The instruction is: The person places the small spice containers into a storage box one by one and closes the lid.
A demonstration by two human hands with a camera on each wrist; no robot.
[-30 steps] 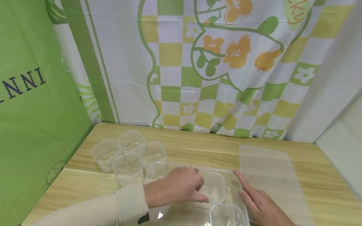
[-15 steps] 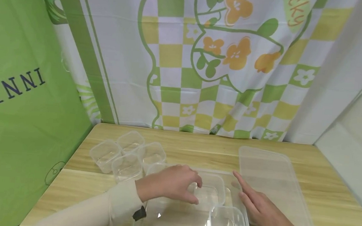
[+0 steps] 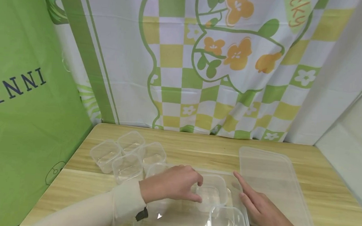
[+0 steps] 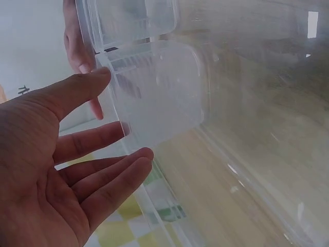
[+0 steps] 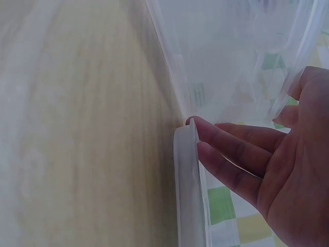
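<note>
Head view: clear small tub (image 3: 212, 195) sat inside the large clear box (image 3: 176, 219), between the hands, just right of the left hand (image 3: 176, 183). That hand's thumb and fingers were spread at the tub's rim, contact unclear. Right hand (image 3: 262, 208), fingers extended, was at the box's right wall.

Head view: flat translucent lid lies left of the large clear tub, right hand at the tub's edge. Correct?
Wrong side: the flat translucent lid lies right of the large clear tub, as the head view shows. The right hand is at the tub's edge.
</note>
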